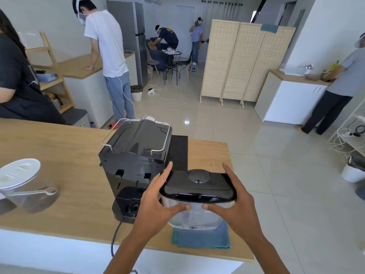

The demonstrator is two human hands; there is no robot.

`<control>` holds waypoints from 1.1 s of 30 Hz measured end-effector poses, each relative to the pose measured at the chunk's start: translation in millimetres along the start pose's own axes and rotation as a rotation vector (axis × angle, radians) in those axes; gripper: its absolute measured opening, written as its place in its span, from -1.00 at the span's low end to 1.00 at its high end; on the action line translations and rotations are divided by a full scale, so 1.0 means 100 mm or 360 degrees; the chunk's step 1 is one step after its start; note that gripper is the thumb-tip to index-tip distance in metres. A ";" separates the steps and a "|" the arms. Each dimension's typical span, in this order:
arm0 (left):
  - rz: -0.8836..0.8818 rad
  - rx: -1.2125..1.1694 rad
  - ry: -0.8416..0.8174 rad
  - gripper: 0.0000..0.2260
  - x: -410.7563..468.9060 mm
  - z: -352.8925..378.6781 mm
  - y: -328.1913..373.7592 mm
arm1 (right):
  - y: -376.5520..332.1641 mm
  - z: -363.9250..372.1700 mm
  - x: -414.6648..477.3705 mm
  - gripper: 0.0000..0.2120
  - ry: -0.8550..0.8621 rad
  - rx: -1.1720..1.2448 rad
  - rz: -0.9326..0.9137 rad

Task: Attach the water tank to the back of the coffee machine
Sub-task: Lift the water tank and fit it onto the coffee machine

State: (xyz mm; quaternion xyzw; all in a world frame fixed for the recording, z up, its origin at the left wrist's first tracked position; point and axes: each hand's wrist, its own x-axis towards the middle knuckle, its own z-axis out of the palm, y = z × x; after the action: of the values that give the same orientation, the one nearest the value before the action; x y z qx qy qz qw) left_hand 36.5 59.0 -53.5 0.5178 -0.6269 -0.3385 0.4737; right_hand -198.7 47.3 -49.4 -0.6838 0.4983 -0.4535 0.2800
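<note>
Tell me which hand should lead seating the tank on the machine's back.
Left, probably. The left hand grips the water tank on the side facing the coffee machine, so it can guide that edge in. The right hand holds the far side and can push.

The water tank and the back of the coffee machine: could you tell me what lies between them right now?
In the head view, only the left hand, gripping the water tank, lies between it and the coffee machine.

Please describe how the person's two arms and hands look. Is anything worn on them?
Both forearms are bare up to the frame's bottom edge, with no sleeve visible. The left hand and the right hand wear no gloves, and no ring, watch or bracelet can be seen. The fingernails look short.
</note>
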 end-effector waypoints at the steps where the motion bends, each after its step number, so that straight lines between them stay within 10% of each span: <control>1: 0.0009 0.0000 0.0035 -0.02 -0.02 -0.09 0.03 | -0.08 0.04 0.02 0.09 -0.0003 0.0002 -0.0012; 33: 0.0151 0.0239 0.0052 0.06 0.30 -1.79 -0.82 | -0.76 1.96 0.48 0.24 0.0123 -0.0032 0.0032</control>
State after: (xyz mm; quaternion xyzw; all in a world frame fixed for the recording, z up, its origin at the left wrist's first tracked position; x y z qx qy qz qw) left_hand 231.8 22.8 -64.1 0.5270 -0.6666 -0.2592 0.4590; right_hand 14.4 14.7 -54.2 -0.6636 0.5201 -0.4717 0.2582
